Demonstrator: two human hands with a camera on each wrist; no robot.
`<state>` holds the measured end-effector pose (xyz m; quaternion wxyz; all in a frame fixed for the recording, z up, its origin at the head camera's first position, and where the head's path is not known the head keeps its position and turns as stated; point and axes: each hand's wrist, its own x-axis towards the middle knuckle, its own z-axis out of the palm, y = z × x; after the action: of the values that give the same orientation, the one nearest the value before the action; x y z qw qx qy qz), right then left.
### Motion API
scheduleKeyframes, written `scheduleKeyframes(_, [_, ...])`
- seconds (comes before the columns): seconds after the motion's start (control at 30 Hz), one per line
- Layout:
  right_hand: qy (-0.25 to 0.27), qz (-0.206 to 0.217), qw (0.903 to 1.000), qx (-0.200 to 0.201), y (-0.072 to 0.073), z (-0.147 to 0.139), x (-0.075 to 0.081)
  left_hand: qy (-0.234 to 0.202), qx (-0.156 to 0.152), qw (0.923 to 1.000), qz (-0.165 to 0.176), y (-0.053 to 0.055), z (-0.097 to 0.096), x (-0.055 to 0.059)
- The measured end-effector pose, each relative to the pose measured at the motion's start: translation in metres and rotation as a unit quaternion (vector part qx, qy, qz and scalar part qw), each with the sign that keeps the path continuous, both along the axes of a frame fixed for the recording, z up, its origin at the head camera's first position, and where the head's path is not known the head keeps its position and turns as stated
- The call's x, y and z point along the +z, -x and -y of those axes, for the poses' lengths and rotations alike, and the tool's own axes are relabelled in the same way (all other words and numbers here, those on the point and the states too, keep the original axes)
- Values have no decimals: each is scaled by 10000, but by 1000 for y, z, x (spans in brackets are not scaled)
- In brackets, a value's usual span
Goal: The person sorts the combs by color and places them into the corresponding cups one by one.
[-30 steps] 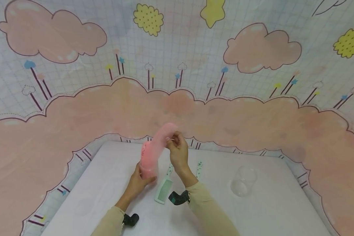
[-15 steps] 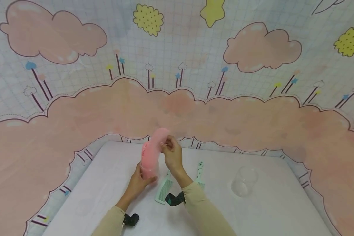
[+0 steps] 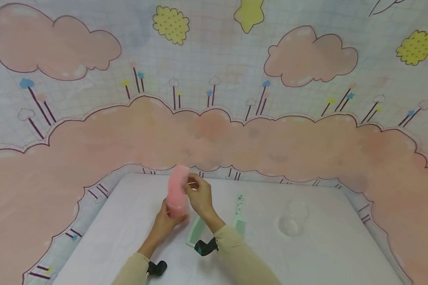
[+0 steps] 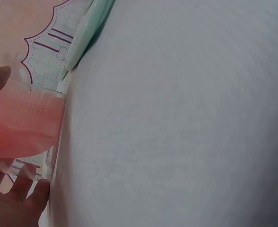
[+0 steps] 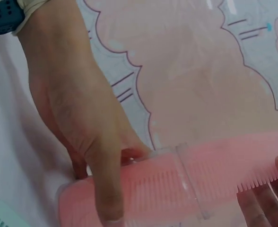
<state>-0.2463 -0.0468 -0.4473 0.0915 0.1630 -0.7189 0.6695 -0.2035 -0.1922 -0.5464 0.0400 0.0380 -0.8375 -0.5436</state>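
A pink comb [image 3: 178, 182] stands nearly upright in the head view, its lower part inside a clear cup [image 4: 57, 137]. My left hand [image 3: 163, 221] grips the cup low down, thumb on one side and fingers on the other. Near the comb's upper part, my right hand [image 3: 201, 196] pinches its edge. In the right wrist view the comb's teeth [image 5: 257, 182] meet my right fingertips [image 5: 266, 203], and the cup's rim crosses the comb. The pink inside the cup shows blurred through its wall.
On the white table [image 3: 328, 253], a light green comb [image 3: 195, 231] lies partly under my right wrist. Another green comb [image 3: 239, 211] with a patterned handle lies to its right. A clear cup [image 3: 292, 225] is farther right. A patterned backdrop [image 3: 214, 134] rises behind the table.
My right hand has moved left and down. The pink comb's top has swung left from its lean and sits lower over the cup. My left hand has stayed nearly in place.
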Motion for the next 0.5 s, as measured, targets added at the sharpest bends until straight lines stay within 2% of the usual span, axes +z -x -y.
scheduleKeyframes(0.23, [-172,-69,9997,-181,-1,1,-9,-7,-13,10000,54,0,1,1])
scheduleKeyframes(0.5, [-584,-135,9980,-186,0,-3,-16,-8,-12,10000,1,-2,0,2])
